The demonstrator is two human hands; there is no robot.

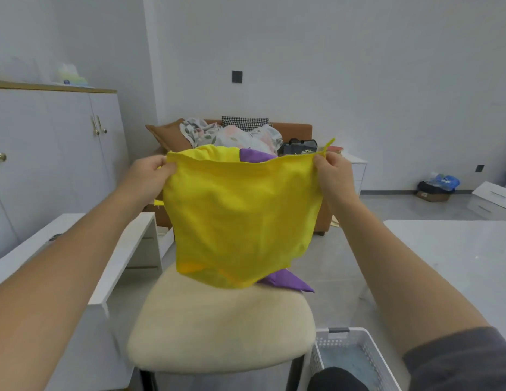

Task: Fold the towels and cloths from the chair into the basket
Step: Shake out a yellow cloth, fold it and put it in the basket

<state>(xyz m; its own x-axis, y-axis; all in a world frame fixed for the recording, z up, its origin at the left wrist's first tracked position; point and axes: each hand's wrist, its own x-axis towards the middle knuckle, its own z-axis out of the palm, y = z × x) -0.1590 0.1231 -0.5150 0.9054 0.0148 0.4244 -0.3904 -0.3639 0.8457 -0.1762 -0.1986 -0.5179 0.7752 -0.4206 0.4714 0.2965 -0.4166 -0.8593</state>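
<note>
We pinch the yellow cloth point(240, 218) at its two top corners, left hand point(151, 172) and right hand point(332, 170) curled on the hem. It hangs limp between our grips, over the chair point(218, 328). It looks light and soft and will likely sag wherever we let go, so corners suit best. The basket point(356, 337) waits below our right arm.

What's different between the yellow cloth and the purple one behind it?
The yellow cloth hangs spread in front, almost fully visible; the purple cloth is mostly hidden behind it, showing only at top and bottom. The left hand and right hand pinch the yellow cloth's top corners; what holds the purple cloth is hidden. Both are plain, single-coloured fabrics.
</note>
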